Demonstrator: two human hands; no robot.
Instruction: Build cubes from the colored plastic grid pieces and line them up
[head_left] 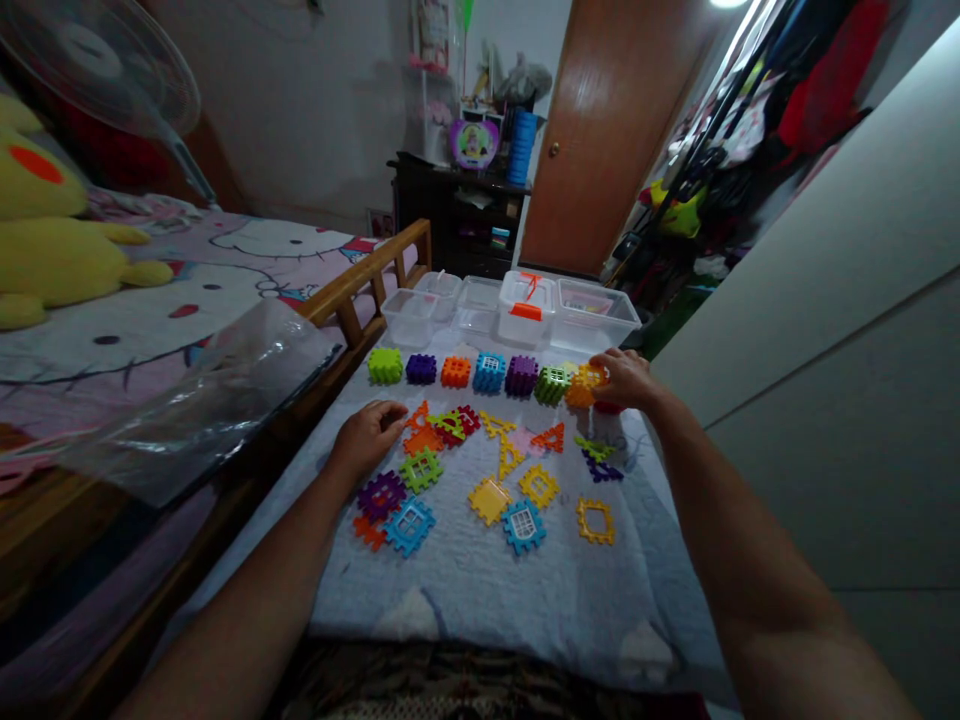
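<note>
My right hand (628, 379) grips a yellow-orange stack of square plastic building tiles (581, 388) at the right end of a row of stacks. A red stack (608, 407) shows partly under that hand. My left hand (370, 433) rests loosely curled on the cloth, nothing visible in it, beside orange tiles (422, 441). Close by lie a green window tile (421, 468), a purple tile (382, 495) and a blue tile (410, 526). Mid-cloth are yellow triangles (511, 457), a solid yellow square (490, 500) and a blue-and-white window tile (523, 526).
Several clear plastic boxes (411, 318) line the far edge, one with an orange-latched lid (526, 311). Left is a wooden bed rail (367, 275) with a clear plastic bag (217, 400). A pale cabinet (840, 330) stands right. More stacks, such as the lime one (385, 366), continue the row.
</note>
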